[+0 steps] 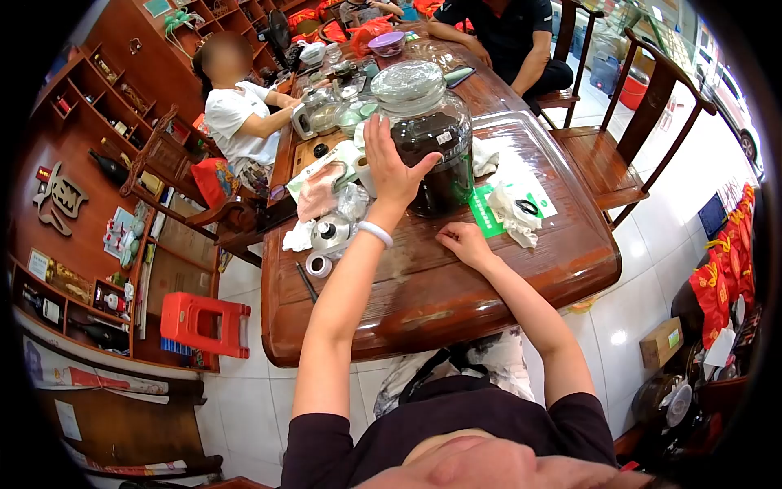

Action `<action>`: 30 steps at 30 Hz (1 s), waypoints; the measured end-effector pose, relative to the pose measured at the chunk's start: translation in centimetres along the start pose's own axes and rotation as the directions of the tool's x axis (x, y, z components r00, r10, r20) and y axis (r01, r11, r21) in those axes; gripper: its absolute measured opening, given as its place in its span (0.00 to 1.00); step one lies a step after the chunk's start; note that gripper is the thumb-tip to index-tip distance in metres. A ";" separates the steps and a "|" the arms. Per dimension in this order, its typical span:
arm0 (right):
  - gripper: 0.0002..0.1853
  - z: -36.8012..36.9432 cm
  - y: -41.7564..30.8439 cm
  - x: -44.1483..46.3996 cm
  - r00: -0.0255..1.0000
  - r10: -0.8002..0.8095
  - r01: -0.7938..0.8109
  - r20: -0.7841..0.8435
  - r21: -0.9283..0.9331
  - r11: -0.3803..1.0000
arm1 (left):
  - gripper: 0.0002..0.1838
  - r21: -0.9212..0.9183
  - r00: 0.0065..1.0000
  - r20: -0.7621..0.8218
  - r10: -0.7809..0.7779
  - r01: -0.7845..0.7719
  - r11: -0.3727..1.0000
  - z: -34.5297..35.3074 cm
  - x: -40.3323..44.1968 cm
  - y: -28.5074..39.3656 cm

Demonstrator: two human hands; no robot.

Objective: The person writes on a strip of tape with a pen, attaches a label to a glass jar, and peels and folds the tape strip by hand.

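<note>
Toward the left of the wooden table [391,319], a pink cloth [320,193] lies beyond a round silver container [330,235]. The person's left hand [393,167] is raised at the left side of a large, dark-filled glass jar [453,159], fingers straight and spread, gripping nothing; firm contact is unclear. The jar stands upright, mid-table. At its near right, the right hand [464,244] is low over the tabletop, fingers curled; I cannot tell whether they hold anything. Farther right, crumpled white tissue [511,218] partly covers a green sheet [486,217]. Handling this heavy-looking jar well likely calls for both palms, low and opposite.
</note>
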State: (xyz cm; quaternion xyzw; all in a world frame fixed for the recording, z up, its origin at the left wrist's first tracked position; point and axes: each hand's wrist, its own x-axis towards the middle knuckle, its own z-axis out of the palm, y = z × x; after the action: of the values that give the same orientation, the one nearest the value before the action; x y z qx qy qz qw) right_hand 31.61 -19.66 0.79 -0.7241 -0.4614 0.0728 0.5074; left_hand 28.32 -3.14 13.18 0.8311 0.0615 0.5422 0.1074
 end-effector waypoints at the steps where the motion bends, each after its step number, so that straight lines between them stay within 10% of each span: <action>1: 0.07 0.0 0.0 0.0 1.000 0.000 0.000 0.001 -0.008 1.000 | 0.51 0.005 1.000 -0.003 -0.001 0.001 1.000 0.1 0.0 0.0; 30: 0.08 0.3 1.0 0.0 1.000 0.024 -0.024 -0.009 0.059 0.998 | 0.48 -0.063 0.999 0.032 -0.028 0.030 0.998 -0.7 -0.3 -0.6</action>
State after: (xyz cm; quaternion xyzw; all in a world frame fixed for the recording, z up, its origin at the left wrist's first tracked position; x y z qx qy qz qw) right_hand 32.06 -19.46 -0.18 -0.7148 -0.4478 0.0889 0.5298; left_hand 27.56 -2.58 13.01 0.8347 0.0548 0.5292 0.1424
